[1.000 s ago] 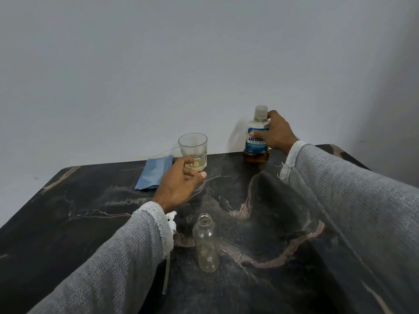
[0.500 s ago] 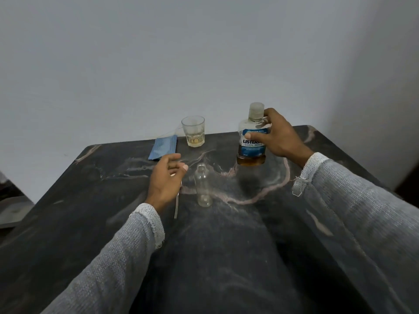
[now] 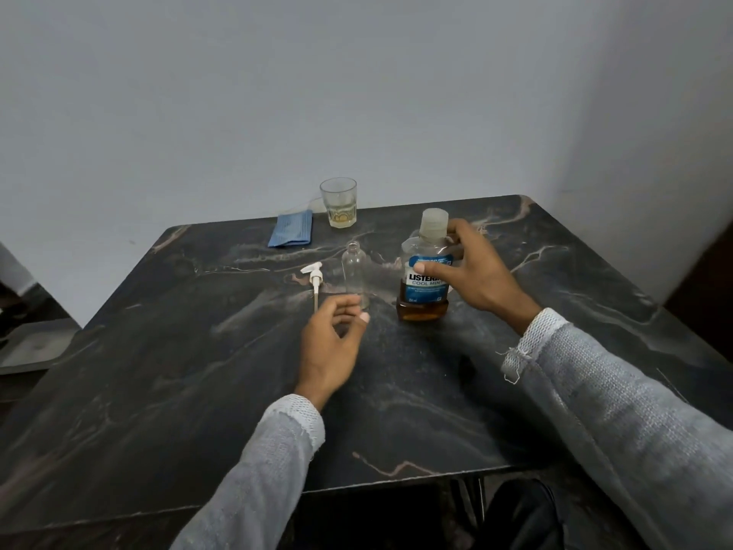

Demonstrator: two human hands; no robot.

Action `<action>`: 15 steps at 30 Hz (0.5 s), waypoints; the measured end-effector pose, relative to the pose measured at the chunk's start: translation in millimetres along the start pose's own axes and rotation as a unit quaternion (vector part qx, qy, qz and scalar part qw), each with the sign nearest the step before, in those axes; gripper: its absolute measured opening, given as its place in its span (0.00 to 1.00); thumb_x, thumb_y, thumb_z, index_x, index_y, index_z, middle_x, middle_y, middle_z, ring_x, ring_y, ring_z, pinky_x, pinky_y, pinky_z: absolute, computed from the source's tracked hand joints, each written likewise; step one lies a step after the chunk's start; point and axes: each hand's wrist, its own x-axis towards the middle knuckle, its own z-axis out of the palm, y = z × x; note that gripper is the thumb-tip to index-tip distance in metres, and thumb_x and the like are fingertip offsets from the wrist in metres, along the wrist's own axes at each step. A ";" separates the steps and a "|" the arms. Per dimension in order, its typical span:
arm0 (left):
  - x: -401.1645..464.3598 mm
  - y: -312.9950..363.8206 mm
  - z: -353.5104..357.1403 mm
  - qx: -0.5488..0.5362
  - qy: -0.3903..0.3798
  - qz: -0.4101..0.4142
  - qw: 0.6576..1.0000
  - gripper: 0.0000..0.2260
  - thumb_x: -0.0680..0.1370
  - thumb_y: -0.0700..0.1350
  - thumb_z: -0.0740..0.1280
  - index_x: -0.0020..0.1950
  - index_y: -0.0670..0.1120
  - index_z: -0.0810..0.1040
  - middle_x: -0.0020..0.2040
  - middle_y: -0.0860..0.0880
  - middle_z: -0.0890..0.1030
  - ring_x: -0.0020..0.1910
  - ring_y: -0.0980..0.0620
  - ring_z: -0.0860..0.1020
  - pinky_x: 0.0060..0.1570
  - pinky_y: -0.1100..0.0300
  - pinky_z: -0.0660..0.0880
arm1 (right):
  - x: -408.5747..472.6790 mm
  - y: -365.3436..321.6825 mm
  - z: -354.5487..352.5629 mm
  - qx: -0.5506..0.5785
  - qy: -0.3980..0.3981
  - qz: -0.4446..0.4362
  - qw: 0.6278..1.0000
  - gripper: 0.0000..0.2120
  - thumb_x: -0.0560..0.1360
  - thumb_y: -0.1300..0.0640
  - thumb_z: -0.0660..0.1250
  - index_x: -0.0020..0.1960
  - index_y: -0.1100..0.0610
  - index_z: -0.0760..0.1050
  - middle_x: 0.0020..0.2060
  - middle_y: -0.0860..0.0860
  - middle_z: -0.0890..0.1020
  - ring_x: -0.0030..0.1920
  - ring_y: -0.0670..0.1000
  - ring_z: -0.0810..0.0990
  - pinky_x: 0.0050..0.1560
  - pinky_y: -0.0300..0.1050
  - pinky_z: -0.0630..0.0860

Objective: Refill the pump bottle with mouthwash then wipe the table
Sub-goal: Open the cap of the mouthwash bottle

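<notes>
My right hand (image 3: 474,273) grips the mouthwash bottle (image 3: 426,271), capped, blue-labelled, with amber liquid low in it; its base is at the dark marble table (image 3: 198,371). Just left of it the small clear pump bottle (image 3: 354,273) stands upright, open-necked and empty. Its white pump head (image 3: 314,277) with the dip tube lies on the table to the left. My left hand (image 3: 331,343) hovers in front of the pump bottle, fingers loosely curled, holding nothing.
A folded blue cloth (image 3: 291,230) lies at the table's back edge. Beside it stands a glass tumbler (image 3: 339,202) with a little yellowish liquid. A white wall rises behind; the table's near edge is close to my lap.
My right hand brought the mouthwash bottle from the back of the table down beside the pump bottle. My left hand drew back from the glass toward me. The view pulled back.
</notes>
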 end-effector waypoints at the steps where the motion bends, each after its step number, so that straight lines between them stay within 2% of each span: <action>1: -1.8 1.4 5.9 0.001 -0.014 -0.002 1.000 0.11 0.75 0.41 0.71 0.56 0.51 0.77 0.51 0.54 0.81 0.50 0.60 0.79 0.49 0.69 0.76 | -3.8 0.7 2.4 0.007 -0.002 0.001 1.000 0.28 0.70 0.54 0.75 0.66 0.53 0.68 0.58 0.44 0.74 0.57 0.45 0.73 0.56 0.41 0.75; 5: 3.2 4.6 29.4 0.003 -0.048 -0.005 0.999 0.23 0.72 0.47 0.75 0.65 0.53 0.72 0.59 0.55 0.77 0.59 0.59 0.75 0.57 0.61 0.75 | -11.5 0.8 7.9 0.011 0.000 -0.013 1.000 0.28 0.69 0.53 0.75 0.66 0.52 0.68 0.53 0.38 0.73 0.53 0.40 0.73 0.51 0.34 0.73; 8: 15.2 11.4 47.9 -0.012 -0.073 0.006 0.997 0.28 0.71 0.49 0.76 0.67 0.55 0.68 0.64 0.56 0.74 0.63 0.59 0.73 0.59 0.63 0.71 | -11.3 1.7 9.2 -0.002 0.006 -0.030 1.000 0.27 0.70 0.52 0.75 0.65 0.51 0.67 0.55 0.40 0.74 0.52 0.39 0.75 0.52 0.34 0.75; 11: 24.4 15.2 64.7 -0.053 -0.107 0.004 0.993 0.28 0.70 0.48 0.76 0.66 0.55 0.67 0.63 0.55 0.76 0.61 0.58 0.75 0.58 0.64 0.74 | -13.1 4.3 11.5 -0.016 0.008 -0.042 0.999 0.27 0.70 0.51 0.75 0.65 0.50 0.67 0.55 0.41 0.74 0.50 0.33 0.75 0.46 0.27 0.75; 13: 29.2 14.2 73.0 -0.065 -0.112 0.005 0.992 0.28 0.70 0.44 0.76 0.67 0.52 0.69 0.60 0.55 0.78 0.59 0.58 0.77 0.58 0.62 0.76 | -13.8 5.7 11.6 -0.030 0.004 -0.047 0.998 0.28 0.70 0.48 0.74 0.66 0.50 0.67 0.58 0.43 0.75 0.52 0.35 0.76 0.49 0.30 0.76; 15: 33.5 11.0 77.1 -0.063 -0.109 0.014 0.992 0.27 0.70 0.43 0.76 0.66 0.51 0.71 0.56 0.59 0.79 0.55 0.62 0.78 0.54 0.66 0.76 | -13.3 3.3 10.0 -0.035 0.011 -0.054 0.998 0.30 0.70 0.42 0.73 0.67 0.49 0.66 0.60 0.45 0.74 0.57 0.40 0.75 0.53 0.32 0.73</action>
